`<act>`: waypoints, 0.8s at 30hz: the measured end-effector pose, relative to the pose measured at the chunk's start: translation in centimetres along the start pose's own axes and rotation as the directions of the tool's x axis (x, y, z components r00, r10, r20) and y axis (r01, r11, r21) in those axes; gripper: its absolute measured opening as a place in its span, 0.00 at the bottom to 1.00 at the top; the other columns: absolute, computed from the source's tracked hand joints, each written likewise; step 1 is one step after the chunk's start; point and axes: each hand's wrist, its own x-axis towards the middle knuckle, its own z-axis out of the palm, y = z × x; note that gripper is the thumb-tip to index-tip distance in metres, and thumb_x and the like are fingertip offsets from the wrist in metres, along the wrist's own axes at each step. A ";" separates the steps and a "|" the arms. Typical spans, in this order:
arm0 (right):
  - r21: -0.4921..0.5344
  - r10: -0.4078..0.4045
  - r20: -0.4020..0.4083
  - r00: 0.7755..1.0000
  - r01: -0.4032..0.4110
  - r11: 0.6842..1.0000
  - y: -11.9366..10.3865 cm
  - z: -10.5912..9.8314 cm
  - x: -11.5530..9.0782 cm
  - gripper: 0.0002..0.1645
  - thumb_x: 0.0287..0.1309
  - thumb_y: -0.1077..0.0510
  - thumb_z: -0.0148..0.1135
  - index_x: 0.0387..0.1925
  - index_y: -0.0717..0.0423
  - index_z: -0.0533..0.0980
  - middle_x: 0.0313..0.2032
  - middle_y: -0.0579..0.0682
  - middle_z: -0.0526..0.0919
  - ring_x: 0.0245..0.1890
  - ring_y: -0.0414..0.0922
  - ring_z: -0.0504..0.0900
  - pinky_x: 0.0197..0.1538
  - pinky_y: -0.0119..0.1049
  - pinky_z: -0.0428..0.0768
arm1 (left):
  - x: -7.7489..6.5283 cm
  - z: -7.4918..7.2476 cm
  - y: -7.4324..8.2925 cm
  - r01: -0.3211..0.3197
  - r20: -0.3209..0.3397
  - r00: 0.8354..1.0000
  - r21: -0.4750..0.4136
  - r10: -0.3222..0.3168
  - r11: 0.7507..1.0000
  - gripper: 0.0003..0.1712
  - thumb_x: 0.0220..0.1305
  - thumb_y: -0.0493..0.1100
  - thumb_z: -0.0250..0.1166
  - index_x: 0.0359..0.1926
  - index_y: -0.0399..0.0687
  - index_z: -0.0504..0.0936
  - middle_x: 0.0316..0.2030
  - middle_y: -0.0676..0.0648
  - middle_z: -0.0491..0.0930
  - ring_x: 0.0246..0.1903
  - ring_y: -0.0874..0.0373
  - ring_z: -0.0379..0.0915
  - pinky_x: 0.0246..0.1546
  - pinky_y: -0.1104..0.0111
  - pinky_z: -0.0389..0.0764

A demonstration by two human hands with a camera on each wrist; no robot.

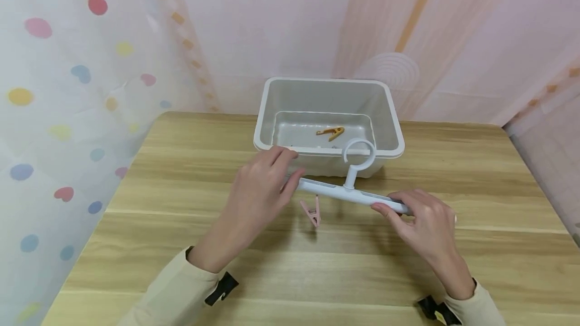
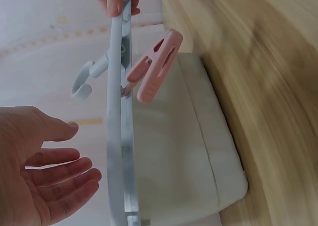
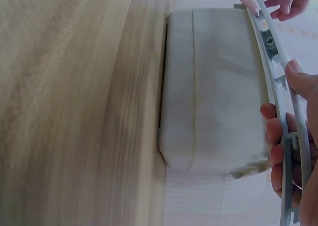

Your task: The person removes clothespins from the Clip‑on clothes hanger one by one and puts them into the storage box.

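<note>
A pale blue hanger bar (image 1: 333, 190) with a round hook (image 1: 359, 155) is held up in front of the bin. My right hand (image 1: 426, 220) grips its right part, thumb on one side and curled fingers on the other, as the right wrist view confirms. Beside the bar's left part is my left hand (image 1: 263, 180); in the left wrist view its fingers (image 2: 64, 174) are loosely extended, apart from the bar, holding nothing. A pink clothespin (image 2: 156, 69) hangs from the bar's underside, tilted; the head view shows it below the bar, between the hands.
Behind the bar a light grey plastic bin (image 1: 328, 80) stands on the wooden table (image 1: 317, 280), close to the patterned curtain (image 1: 281, 19). An orange-yellow clothespin (image 1: 333, 132) lies inside the bin. Its front wall hides part of the floor.
</note>
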 end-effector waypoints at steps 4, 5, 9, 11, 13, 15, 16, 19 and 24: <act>0.001 -0.002 -0.001 1.000 0.002 1.000 0.1 0.0 0.0 0.25 0.46 0.31 0.74 0.28 0.47 0.87 0.21 0.42 0.85 0.17 0.36 0.72 0.19 0.26 0.61 | -0.3 0.1 0.2 0.000 -0.007 1.000 -0.012 0.000 1.000 0.14 0.61 0.42 0.72 0.45 0.39 0.81 0.39 0.44 0.85 0.36 0.50 0.83 0.33 0.60 0.86; 0.000 -0.003 0.000 1.000 0.003 1.000 0.1 0.0 0.0 0.24 0.46 0.32 0.74 0.28 0.47 0.87 0.21 0.42 0.85 0.18 0.36 0.72 0.19 0.26 0.61 | -0.4 0.2 0.3 0.003 -0.010 1.000 -0.016 -0.003 1.000 0.15 0.61 0.42 0.72 0.45 0.39 0.81 0.40 0.44 0.85 0.37 0.50 0.83 0.33 0.60 0.86; 0.001 -0.003 -0.001 1.000 0.003 1.000 0.1 0.0 0.0 0.24 0.45 0.33 0.75 0.28 0.48 0.87 0.22 0.42 0.86 0.18 0.37 0.73 0.19 0.28 0.62 | -0.8 0.3 0.5 0.018 -0.015 1.000 -0.034 -0.019 0.999 0.15 0.62 0.43 0.72 0.45 0.39 0.81 0.40 0.44 0.84 0.39 0.50 0.84 0.35 0.59 0.86; -0.002 -0.004 0.000 1.000 0.004 1.000 0.1 0.0 0.1 0.25 0.46 0.32 0.74 0.28 0.48 0.87 0.22 0.42 0.86 0.18 0.37 0.73 0.19 0.28 0.63 | -1.2 0.4 0.5 0.025 -0.015 1.000 -0.040 -0.026 0.999 0.15 0.61 0.42 0.72 0.45 0.39 0.81 0.40 0.44 0.84 0.39 0.50 0.84 0.35 0.60 0.86; -0.002 -0.005 0.000 1.000 0.005 1.000 0.1 0.0 0.0 0.25 0.46 0.31 0.74 0.28 0.48 0.87 0.22 0.43 0.86 0.18 0.37 0.73 0.19 0.28 0.62 | -1.5 0.5 0.7 0.030 -0.019 0.999 -0.045 -0.031 0.999 0.15 0.61 0.42 0.73 0.45 0.39 0.82 0.40 0.44 0.84 0.39 0.50 0.84 0.35 0.60 0.86; -0.006 -0.005 0.001 1.000 0.005 1.000 0.1 0.0 0.1 0.24 0.45 0.32 0.75 0.28 0.48 0.87 0.23 0.43 0.86 0.18 0.36 0.72 0.19 0.27 0.62 | -1.8 0.6 0.9 0.031 -0.025 0.999 -0.044 -0.032 0.999 0.15 0.61 0.43 0.73 0.44 0.40 0.82 0.39 0.45 0.85 0.38 0.50 0.84 0.35 0.60 0.86; -0.007 -0.005 -0.001 1.000 0.005 1.000 0.1 0.0 0.1 0.23 0.44 0.34 0.76 0.28 0.48 0.87 0.22 0.43 0.86 0.18 0.36 0.72 0.19 0.27 0.62 | -1.9 0.7 0.9 0.030 -0.029 0.999 -0.048 -0.031 0.998 0.15 0.60 0.43 0.73 0.44 0.40 0.82 0.39 0.45 0.85 0.38 0.50 0.84 0.36 0.60 0.86; -0.009 -0.003 -0.001 1.000 0.003 1.000 0.1 0.0 0.1 0.20 0.38 0.40 0.80 0.28 0.48 0.87 0.22 0.43 0.86 0.17 0.36 0.72 0.19 0.27 0.62 | -2.3 0.7 1.2 0.032 -0.040 0.999 -0.061 -0.034 0.998 0.14 0.60 0.43 0.73 0.44 0.41 0.83 0.38 0.46 0.85 0.38 0.51 0.84 0.36 0.61 0.86; -0.009 -0.002 0.001 1.000 0.002 1.000 0.2 0.0 0.0 0.21 0.40 0.38 0.79 0.28 0.48 0.87 0.22 0.43 0.85 0.17 0.37 0.72 0.19 0.26 0.61 | -2.8 0.8 1.6 0.053 -0.052 0.997 -0.069 -0.056 0.996 0.14 0.60 0.42 0.73 0.44 0.41 0.83 0.38 0.46 0.85 0.38 0.51 0.83 0.36 0.61 0.86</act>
